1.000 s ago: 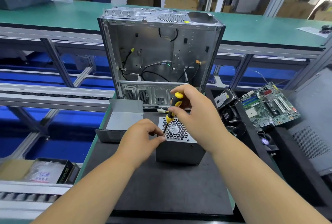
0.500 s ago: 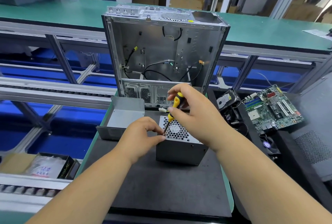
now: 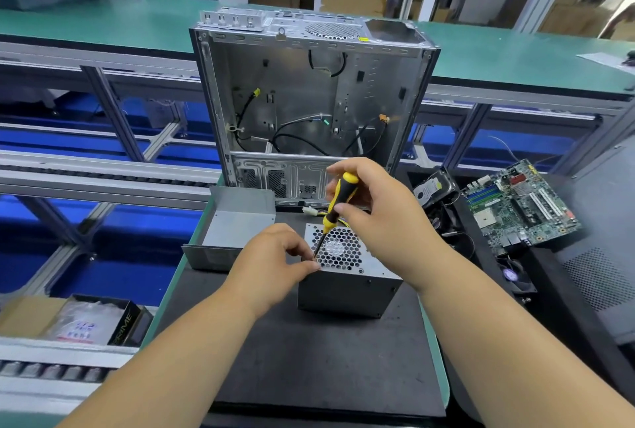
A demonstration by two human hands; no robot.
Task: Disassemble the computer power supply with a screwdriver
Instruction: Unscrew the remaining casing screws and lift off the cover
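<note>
Your right hand grips the screwdriver, its tip at the near-left corner of the power supply on the worktop. Your left hand has its fingers pinching at that tip. A tilted driver could slip and jab them, or the loosened screw could drop through the grille.

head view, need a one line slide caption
Right hand drives a screwdriver into the power supply corner; left hand steadies it.
</note>
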